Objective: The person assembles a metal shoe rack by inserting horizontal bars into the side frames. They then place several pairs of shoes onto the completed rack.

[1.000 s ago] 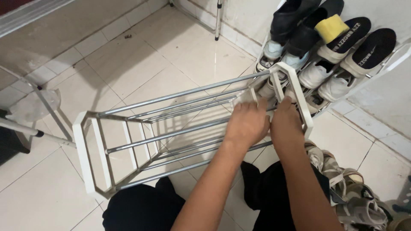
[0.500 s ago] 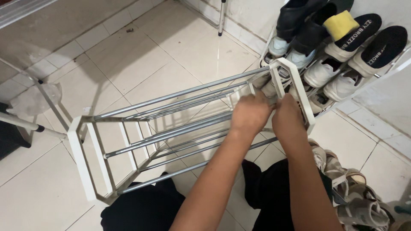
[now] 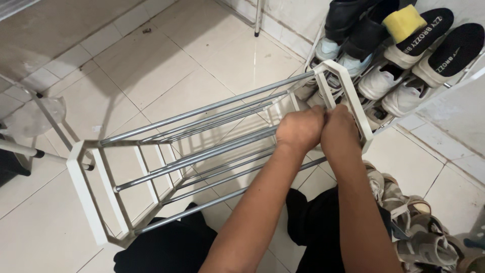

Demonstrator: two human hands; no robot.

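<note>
An empty shoe rack lies tipped on its side over my lap, with silver metal rods [image 3: 202, 108] running between two white end frames. Both hands work at the right end frame [image 3: 348, 96]. My left hand [image 3: 301, 129] is curled into a fist on a rod where it meets that frame. Pressed against it, my right hand [image 3: 339, 132] is closed on the same spot beside a white crossbar. What lies under the fingers is hidden. The left end frame [image 3: 83, 194] rests near my knee.
A second rack [image 3: 470, 76] at the upper right holds several sneakers [image 3: 399, 86] and dark shoes [image 3: 353, 25]. More sandals and shoes [image 3: 419, 232] lie on the floor at the lower right. A metal stand leg [image 3: 50, 129] crosses the white tiled floor [image 3: 166, 65] at left.
Both hands have closed tighter and moved together at the right end frame. The rack has swung a little, its left end sliding down and left.
</note>
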